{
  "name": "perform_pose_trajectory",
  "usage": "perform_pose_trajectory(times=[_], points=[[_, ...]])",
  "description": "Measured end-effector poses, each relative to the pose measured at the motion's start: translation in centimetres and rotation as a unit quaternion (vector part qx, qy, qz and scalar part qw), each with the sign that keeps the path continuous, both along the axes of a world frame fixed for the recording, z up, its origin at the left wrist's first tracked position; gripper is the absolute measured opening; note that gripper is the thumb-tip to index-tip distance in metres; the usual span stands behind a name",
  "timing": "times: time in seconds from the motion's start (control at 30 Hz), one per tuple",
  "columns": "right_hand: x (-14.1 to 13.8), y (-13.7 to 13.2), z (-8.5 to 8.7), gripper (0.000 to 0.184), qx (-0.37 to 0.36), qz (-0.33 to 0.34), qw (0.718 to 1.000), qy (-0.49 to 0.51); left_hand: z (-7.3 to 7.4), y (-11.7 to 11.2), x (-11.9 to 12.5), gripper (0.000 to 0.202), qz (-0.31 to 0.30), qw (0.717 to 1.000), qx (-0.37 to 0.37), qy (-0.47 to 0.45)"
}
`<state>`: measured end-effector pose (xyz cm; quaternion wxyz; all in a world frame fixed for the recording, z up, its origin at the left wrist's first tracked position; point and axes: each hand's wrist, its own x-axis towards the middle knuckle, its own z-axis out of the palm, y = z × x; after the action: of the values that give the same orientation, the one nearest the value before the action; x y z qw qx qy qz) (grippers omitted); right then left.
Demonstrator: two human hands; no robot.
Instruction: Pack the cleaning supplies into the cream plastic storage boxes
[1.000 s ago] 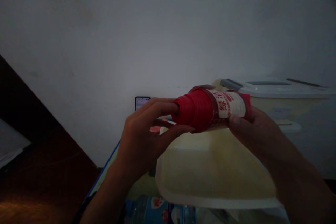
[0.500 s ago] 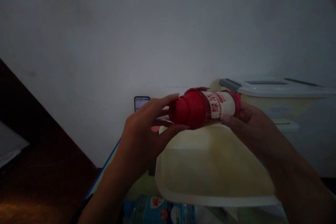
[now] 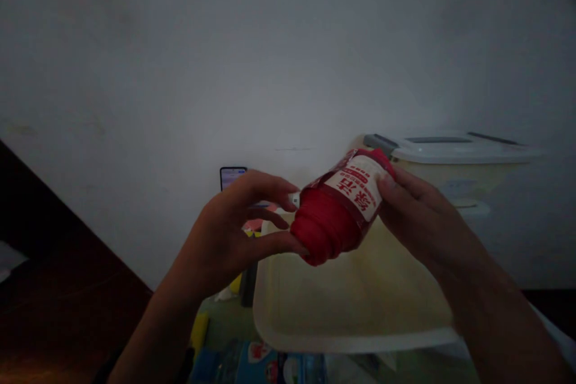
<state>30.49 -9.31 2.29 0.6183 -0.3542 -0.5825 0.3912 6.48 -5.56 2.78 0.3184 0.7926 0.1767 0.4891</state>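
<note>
A red bottle (image 3: 339,207) with a white label and red characters is held in the air between both hands, tilted with its ribbed red end down to the left. My right hand (image 3: 418,216) is wrapped round the labelled upper end. My left hand (image 3: 234,231) is at the lower red end, thumb and fingers curled and touching it. The bottle hangs above a cream plastic lid (image 3: 360,300).
A cream storage box with a white lid (image 3: 454,153) stands at the right against the white wall. A phone (image 3: 233,177) leans on the wall. Plastic water bottles (image 3: 265,366) lie at the bottom. Dark wooden surface (image 3: 67,288) at left.
The bottle has tilted from level to slanting, its red end dropping toward the left and down. Both hands moved with it, and the view shifted a little rightward.
</note>
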Motion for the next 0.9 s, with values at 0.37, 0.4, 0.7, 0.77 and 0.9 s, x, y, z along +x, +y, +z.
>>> perform_pose_trajectory(times=[0.37,0.4,0.7,0.77,0.9], points=[[-2.0,-1.9,0.7,0.021,-0.082,0.125,0.985,-0.089,-1.1,-1.4,1.6,0.156,-0.144,0.974,-0.017,0.176],[-2.1,-1.9,0.7,0.022,-0.082,0.106,0.987,-0.089,-1.1,-1.6,1.8,0.156,-0.141,0.975,-0.009,0.172],[-2.5,-2.8,0.7,0.050,-0.009,0.061,0.986,-0.156,-1.2,-1.1,1.3,0.129,-0.077,0.992,0.013,0.098],[-2.1,-3.1,0.7,0.082,-0.006,0.110,0.966,-0.234,-1.3,-0.9,1.1,0.116,-0.067,0.995,0.007,0.073],[-2.1,-3.3,0.6,0.099,0.011,0.098,0.947,-0.304,-1.3,-0.6,1.1,0.102,-0.062,0.996,0.020,0.055]])
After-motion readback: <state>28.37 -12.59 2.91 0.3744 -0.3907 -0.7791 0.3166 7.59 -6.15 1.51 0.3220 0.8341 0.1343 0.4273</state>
